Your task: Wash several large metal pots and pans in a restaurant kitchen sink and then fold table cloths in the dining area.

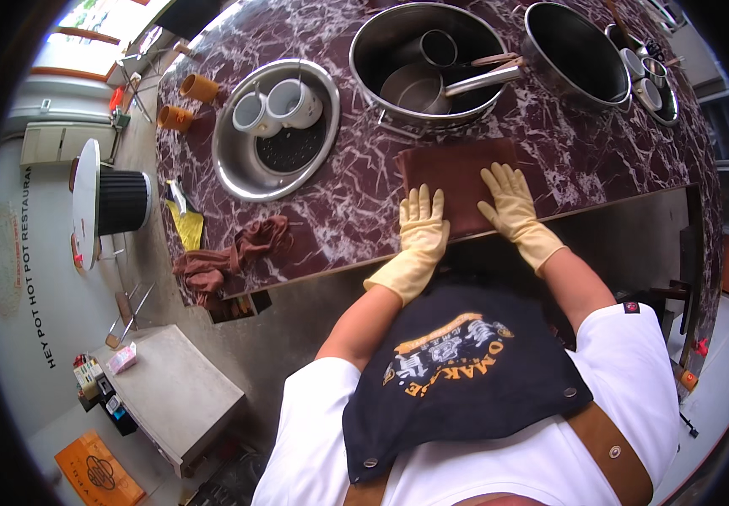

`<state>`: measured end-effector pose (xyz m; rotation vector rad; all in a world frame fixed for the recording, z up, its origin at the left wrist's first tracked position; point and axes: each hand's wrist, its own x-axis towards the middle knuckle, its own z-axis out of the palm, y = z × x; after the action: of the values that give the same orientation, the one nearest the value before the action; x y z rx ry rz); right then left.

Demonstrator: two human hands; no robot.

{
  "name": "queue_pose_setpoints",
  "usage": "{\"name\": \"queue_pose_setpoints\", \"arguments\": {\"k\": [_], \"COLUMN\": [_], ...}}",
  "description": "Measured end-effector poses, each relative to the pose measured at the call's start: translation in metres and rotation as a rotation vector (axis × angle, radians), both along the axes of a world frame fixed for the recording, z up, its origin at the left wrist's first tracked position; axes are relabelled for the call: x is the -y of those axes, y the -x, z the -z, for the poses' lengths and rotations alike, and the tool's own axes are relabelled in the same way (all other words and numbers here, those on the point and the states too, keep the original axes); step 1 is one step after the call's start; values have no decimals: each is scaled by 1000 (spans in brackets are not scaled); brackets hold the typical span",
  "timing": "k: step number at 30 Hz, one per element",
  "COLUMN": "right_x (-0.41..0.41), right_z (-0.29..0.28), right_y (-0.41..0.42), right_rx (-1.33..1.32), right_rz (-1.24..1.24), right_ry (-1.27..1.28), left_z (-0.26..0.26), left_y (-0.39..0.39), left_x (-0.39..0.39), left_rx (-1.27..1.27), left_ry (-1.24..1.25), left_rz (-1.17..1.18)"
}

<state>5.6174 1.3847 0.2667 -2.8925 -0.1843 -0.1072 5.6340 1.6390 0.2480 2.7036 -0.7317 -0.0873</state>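
Both hands wear cream rubber gloves and rest flat on a folded brown cloth at the near edge of the marbled table. My left hand lies over the cloth's left edge, palm down. On the cloth's right side, my right hand is spread with its thumb pointing inward. Neither hand grips anything. Just beyond the cloth stands a large metal pot, with a long-handled saucepan and a smaller dark pan inside it.
Left of the pot, a round metal basin holds two pale mugs. A crumpled brown cloth, a yellow cloth and two orange-brown cups sit farther left. At right are a second pot and a tray with several cups.
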Motion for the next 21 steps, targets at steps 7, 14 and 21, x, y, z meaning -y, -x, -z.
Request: {"name": "queue_pose_setpoints", "arguments": {"k": [7, 14, 21], "right_x": [-17, -310, -549], "right_z": [-21, -44, -25], "right_y": [-5, -101, -178], "right_rx": [-62, 213, 51], "right_rz": [65, -372, -499], "right_ry": [87, -381, -253], "left_z": [-43, 15, 2], "left_y": [-31, 18, 11], "left_x": [-102, -361, -481], "left_rx": [-200, -297, -454], "left_ry": [703, 1050, 917], "left_rz": [-160, -930, -1198]}}
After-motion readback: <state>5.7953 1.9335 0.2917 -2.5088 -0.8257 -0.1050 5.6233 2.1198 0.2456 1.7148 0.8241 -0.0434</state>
